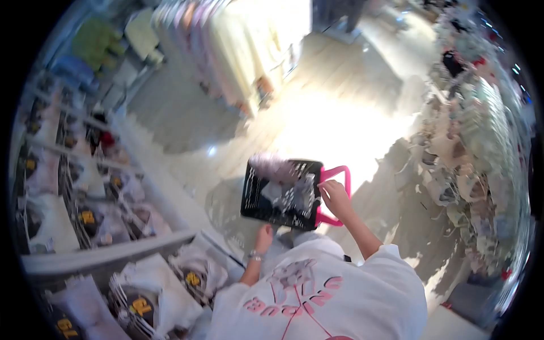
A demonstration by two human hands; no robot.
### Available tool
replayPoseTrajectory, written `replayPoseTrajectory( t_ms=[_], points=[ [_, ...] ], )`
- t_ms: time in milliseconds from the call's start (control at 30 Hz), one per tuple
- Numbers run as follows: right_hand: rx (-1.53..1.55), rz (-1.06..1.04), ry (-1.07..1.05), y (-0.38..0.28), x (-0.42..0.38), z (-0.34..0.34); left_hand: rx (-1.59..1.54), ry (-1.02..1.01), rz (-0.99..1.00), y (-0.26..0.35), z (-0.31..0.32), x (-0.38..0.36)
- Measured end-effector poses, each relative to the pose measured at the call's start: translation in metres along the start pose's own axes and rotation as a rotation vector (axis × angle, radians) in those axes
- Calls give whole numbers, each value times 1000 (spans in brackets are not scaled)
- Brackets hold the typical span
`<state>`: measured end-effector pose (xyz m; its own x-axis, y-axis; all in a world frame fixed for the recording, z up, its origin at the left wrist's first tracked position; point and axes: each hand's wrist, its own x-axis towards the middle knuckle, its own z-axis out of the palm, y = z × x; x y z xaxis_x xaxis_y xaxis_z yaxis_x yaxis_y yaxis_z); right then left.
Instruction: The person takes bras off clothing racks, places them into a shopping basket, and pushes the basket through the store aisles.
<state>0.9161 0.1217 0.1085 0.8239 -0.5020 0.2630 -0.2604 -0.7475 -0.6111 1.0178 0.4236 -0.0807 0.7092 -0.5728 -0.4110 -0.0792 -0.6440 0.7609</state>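
A black shopping basket (283, 218) with a pink handle (347, 187) is in front of my body. Crumpled light-coloured garments (283, 190) lie in it, with a blurred pinkish piece (272, 166) at the far edge. My right hand (334, 195) is closed at the basket's right rim, inside the handle's loop, fingertips on the edge. Just below the near left corner of the basket is my left hand (264, 235), with a bracelet at the wrist. Its fingers are too small and blurred to read.
Trays of folded bras (85, 218) with yellow-marked labels line the left side. A rack of hanging pastel garments (238, 56) stands ahead on the wooden floor (334, 85). Along the right runs a dense display of hanging bras (464, 153).
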Motion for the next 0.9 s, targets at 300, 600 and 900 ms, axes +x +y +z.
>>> replayPoseTrajectory(
  t_ms=[300,600,900],
  points=[
    [144,429,-69,134,8,-3,65,-98,683,247,170,-5],
    [151,441,28,130,-9,-16,-437,-516,-60,234,193,10],
    [-92,605,176,106,-77,-23,-168,-846,117,216,163,-15]
  ],
)
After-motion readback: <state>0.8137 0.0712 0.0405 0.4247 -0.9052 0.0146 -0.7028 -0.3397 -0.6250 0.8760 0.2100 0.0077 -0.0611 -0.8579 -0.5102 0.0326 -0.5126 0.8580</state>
